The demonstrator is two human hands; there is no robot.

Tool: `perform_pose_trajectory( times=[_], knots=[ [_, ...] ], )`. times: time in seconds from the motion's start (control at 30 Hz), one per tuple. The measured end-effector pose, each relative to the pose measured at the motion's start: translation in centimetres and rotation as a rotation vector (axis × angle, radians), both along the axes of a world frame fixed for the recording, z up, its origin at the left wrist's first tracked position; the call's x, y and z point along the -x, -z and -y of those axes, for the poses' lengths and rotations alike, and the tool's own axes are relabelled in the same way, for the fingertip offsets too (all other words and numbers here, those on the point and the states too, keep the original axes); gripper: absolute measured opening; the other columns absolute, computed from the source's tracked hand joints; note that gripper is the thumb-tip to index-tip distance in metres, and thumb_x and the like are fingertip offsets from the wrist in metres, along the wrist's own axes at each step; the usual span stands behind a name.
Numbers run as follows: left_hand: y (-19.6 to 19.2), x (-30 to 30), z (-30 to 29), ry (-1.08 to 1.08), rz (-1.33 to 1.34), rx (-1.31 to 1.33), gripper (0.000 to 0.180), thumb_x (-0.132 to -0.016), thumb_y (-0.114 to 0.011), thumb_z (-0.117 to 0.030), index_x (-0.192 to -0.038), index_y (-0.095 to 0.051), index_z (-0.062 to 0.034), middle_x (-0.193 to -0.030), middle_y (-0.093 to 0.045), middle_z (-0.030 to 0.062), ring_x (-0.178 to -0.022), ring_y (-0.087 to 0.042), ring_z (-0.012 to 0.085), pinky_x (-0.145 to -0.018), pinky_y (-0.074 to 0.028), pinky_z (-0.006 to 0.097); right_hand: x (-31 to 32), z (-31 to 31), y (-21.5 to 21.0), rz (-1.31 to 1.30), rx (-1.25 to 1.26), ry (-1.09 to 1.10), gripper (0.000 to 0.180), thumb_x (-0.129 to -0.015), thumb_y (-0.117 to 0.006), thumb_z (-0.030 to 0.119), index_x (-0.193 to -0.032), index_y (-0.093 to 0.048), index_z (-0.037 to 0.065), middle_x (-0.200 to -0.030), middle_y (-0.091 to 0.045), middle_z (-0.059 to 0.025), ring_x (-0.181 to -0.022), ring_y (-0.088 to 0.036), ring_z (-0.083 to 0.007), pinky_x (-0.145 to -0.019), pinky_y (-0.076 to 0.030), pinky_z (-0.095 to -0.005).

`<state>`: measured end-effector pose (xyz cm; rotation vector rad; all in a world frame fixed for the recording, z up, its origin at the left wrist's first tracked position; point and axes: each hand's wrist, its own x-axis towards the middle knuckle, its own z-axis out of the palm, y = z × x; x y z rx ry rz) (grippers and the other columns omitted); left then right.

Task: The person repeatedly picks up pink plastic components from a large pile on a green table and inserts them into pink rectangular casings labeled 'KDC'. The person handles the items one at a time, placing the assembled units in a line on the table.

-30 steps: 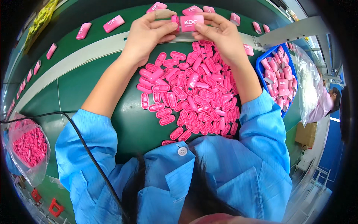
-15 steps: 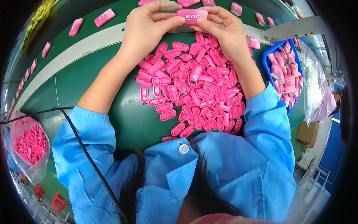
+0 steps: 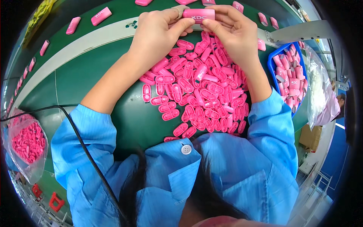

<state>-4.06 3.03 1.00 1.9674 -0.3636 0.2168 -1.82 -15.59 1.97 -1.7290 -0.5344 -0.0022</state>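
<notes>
Green worktable (image 3: 94, 75): A broad green surface filled the frame, crossed by a pale strip, as a worker in a blue smock leaned over it.
Heap of pink shells (image 3: 204, 87): Small, slotted pink plastic pieces lay piled on the green, between the forearms and just below the hands.
Blue bin (image 3: 273, 62): At the worker's right, a tray held more pink cases, some lying printed side up.
Clear bag (image 3: 26, 142): At the left edge, a plastic bag sat stuffed with the same pink parts.
Loose cases (image 3: 101, 16): Finished-looking pink cases lay spaced along the far side of the table, well apart from one another.
Left hand (image 3: 157, 32): Its thumb and fingers pinched the left end of the held case.
Right hand (image 3: 236, 30): Its fingers closed on the right end, thumb underneath.
Pink case (image 3: 199, 14): Held above the far edge of the heap, it lay level, long axis running left to right, printed face toward the camera.
Step in hand: By the look of it, the case was being pressed together or checked between both hands.
Next move: It would likely call for an even squeeze at both ends, keeping the case level.
</notes>
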Motion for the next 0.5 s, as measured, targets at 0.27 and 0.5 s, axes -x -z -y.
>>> perform_pose_trajectory(
  times=[0.27,0.5],
  knots=[
    [0.0,-0.3,0.1,-0.054,0.237,-0.275,0.039,-0.080,-0.064,-0.015,-0.111,-0.054,0.0074,-0.096,-0.064,0.0214,-0.083,-0.063,0.0367,-0.072,-0.050,0.041,-3.7,2.2,0.3,0.014,0.171,0.155,0.035,-0.089,-0.061,0.018,-0.118,-0.056,-0.001,-0.103,-0.065,-0.0082,-0.086,-0.061,-0.0107,-0.073,-0.051,-0.0240],
    [-0.7,0.0,-1.3,0.281,0.147,-0.527,0.024,-0.072,-0.070,-0.013,-0.093,-0.066,-0.0016,-0.092,-0.062,0.0138,-0.081,-0.060,0.0310,-0.075,-0.048,0.038,-12.0,5.1,1.2,0.243,0.798,0.230,0.035,-0.090,-0.058,0.018,-0.120,-0.055,-0.001,-0.102,-0.065,-0.0100,-0.089,-0.061,-0.0123,-0.073,-0.049,-0.0238]
  ],
)
